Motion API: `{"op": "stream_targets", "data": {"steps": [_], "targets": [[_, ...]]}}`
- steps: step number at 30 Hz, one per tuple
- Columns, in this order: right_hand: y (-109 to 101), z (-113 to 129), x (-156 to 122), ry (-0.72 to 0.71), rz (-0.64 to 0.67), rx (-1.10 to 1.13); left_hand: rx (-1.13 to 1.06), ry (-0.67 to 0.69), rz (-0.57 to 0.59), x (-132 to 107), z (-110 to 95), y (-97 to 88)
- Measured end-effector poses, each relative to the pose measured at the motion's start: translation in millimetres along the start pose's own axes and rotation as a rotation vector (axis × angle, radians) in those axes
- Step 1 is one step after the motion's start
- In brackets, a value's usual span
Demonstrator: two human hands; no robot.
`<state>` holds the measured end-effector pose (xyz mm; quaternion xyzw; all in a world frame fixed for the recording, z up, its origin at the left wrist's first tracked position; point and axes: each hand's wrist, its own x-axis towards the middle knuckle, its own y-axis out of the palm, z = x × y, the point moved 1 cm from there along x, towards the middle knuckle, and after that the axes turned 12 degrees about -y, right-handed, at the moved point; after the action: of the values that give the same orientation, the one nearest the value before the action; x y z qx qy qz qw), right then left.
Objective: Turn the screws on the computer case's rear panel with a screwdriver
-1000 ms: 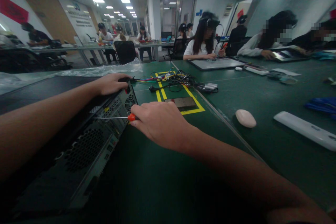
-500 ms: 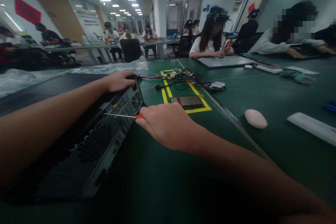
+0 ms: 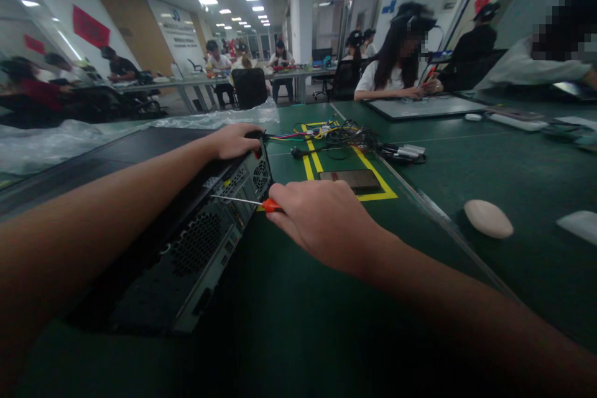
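Note:
A black desktop computer case lies on the green table, its back panel with vent grilles and ports facing right. Across the far corner of the case is my left hand, gripping the edge with its fingertips partly hidden. My right hand is closed around the orange handle of a screwdriver. The thin metal shaft points left, and its tip appears at the back panel near the upper edge. Whether the tip sits in a screw I cannot tell.
Beyond the case lie tangled cables and a flat brown box within yellow tape. A pale rounded object is to the right. Clear plastic sheeting lies at the left back. Co-workers sit across the table.
The camera has turned left, so the scene sits farther right. The screwdriver stays against the back panel, with more of its orange handle showing. My left hand keeps its place on the case.

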<state>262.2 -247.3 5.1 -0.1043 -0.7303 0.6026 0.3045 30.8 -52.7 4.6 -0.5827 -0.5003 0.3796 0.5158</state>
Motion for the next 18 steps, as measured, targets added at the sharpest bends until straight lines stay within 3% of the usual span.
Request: {"op": "stream_targets", "data": {"steps": [10, 18], "targets": [[-2, 2, 2, 0.040, 0.074, 0.055, -0.027, 0.030, 0.001, -1, -2, -1.1], [-22, -11, -9, 0.023, -0.092, -0.011, 0.001, 0.014, -0.014, 0, -1, -0.7]]}}
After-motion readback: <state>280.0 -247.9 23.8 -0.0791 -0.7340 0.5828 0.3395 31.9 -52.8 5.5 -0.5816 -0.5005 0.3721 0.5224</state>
